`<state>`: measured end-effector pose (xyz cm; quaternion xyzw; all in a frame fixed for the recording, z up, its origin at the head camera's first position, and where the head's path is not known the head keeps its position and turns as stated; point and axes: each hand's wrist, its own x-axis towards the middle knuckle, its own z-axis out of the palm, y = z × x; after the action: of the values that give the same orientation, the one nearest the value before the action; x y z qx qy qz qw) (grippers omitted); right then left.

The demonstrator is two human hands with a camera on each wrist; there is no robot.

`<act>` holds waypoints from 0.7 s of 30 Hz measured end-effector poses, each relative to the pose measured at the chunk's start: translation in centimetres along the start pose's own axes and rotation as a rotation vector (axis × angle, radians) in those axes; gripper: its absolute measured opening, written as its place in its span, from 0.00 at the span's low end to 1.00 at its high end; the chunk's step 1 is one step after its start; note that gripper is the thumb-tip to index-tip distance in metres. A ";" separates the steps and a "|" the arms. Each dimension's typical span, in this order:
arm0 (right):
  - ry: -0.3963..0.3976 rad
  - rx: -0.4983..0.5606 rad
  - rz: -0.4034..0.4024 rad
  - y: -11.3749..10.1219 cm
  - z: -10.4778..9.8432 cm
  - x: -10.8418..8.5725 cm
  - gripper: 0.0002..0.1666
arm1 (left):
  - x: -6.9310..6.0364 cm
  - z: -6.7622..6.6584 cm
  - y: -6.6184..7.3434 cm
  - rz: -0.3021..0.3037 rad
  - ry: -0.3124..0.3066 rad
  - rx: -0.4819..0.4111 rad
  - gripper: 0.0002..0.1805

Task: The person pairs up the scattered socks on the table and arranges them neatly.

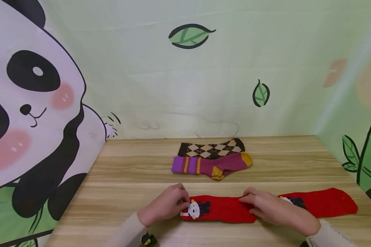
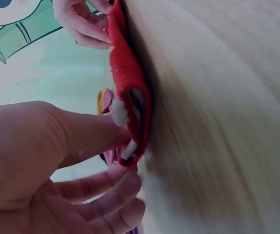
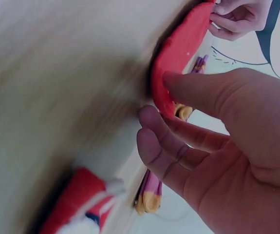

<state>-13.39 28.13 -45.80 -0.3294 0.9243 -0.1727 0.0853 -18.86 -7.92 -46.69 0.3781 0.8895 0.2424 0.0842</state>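
A red sock with a white bear figure near its cuff lies flat across the front of the table. My left hand pinches its cuff end; in the left wrist view the cuff opening shows beside the thumb. At the toe end, my right hand holds the edge, thumb on top and fingers at the far edge in the right wrist view. A second red sock with a like figure lies to the right, partly hidden behind my right hand and wrist.
Farther back on the wooden table lie a purple sock with yellow toe and heel and, touching it behind, an argyle sock. A printed backdrop with a panda and leaves rises behind the table and along its sides.
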 end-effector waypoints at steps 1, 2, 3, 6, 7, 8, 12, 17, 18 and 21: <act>-0.003 0.006 0.001 0.0 -0.2 -0.1 0.21 | 0.1 -0.1 0.2 -0.004 0.005 0.001 0.03; -0.003 0.011 -0.003 0.1 -0.5 -0.3 0.22 | 0.2 -0.1 0.4 -0.008 0.011 0.001 0.03; 0.000 0.015 -0.005 0.2 -0.8 -0.4 0.22 | 0.3 -0.2 0.7 -0.008 0.020 0.006 0.04; 0.015 0.009 -0.008 0.5 -1.8 -1.0 0.22 | 0.7 -0.4 1.4 0.016 0.052 0.037 0.05; 0.028 -0.002 -0.016 0.6 -2.1 -1.2 0.22 | 1.0 -0.5 1.6 0.029 0.059 0.047 0.05; 0.042 -0.010 -0.026 0.7 -2.3 -1.4 0.22 | 1.2 -0.6 1.8 0.046 0.067 0.056 0.05; 0.111 -0.058 -0.035 1.3 -3.2 -2.3 0.21 | 2.2 -0.8 3.1 0.119 0.086 0.068 0.05; 0.205 -0.143 0.010 2.3 -4.3 -3.5 0.24 | 4.0 -0.5 4.6 0.188 0.104 0.067 0.05; 0.218 -0.155 0.020 2.6 -4.5 -3.8 0.25 | 4.3 -0.4 4.9 0.197 0.105 0.063 0.05; 0.254 -0.207 0.060 3.4 -5.1 -4.5 0.28 | 5.4 -0.2 5.9 0.221 0.103 0.060 0.06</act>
<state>-13.24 34.83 -42.17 -0.2841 0.9500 -0.1144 -0.0614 -19.00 -0.64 -43.44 0.4632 0.8524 0.2427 0.0000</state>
